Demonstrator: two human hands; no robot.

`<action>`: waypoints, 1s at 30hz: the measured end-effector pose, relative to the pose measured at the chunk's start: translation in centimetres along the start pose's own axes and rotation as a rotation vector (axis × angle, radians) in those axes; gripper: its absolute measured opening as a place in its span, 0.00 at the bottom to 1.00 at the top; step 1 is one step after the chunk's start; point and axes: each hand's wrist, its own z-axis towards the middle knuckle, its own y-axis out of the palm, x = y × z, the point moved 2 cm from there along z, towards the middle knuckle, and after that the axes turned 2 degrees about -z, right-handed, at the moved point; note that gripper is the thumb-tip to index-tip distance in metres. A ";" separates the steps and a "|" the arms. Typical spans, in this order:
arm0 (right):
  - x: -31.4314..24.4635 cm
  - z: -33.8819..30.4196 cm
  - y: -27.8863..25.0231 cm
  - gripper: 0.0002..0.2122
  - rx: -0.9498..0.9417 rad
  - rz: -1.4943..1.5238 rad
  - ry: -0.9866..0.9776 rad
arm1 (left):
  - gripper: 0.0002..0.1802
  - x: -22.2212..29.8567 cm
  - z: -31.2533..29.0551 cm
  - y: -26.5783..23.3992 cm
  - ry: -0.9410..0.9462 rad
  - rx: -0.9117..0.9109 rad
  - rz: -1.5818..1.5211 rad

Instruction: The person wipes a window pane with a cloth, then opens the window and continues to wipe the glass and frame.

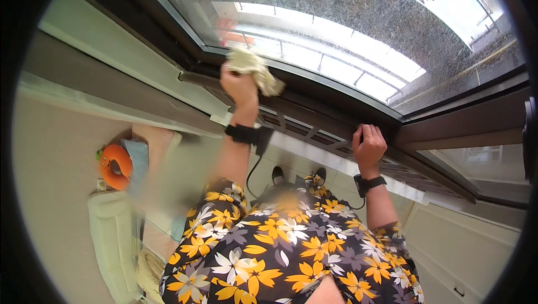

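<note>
A crumpled cream cloth (255, 69) is bunched in my left hand (240, 86), its loose end hanging to the right. Hand and cloth are against the dark brown window frame (314, 99), near the lower left corner of the glass pane (336, 29). Farther right, my right hand (370, 146) rests with fingers curled over the frame's lower ledge; its fingertips are partly hidden. Each wrist wears a black strap with a small device and a cable.
Below the ledge runs a dark slatted rail (314, 133). At left, an orange neck pillow (116, 167) lies by a blue cloth (136, 161) and a pale cushioned seat (112, 242). White cabinet doors (454, 248) stand at lower right. Water marks cover the glass.
</note>
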 end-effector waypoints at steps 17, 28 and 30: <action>-1.1 -0.1 0.0 0.03 0.005 0.006 -0.004 | 0.16 -7.6 2.9 2.2 0.021 0.134 0.443; -0.6 -0.1 0.3 0.03 0.002 0.014 0.001 | 0.37 1.4 -16.3 10.5 -0.418 -0.254 -0.003; -0.3 -0.1 0.3 0.03 -0.007 0.042 0.029 | 0.32 1.6 -17.9 11.2 -0.621 -0.319 -0.122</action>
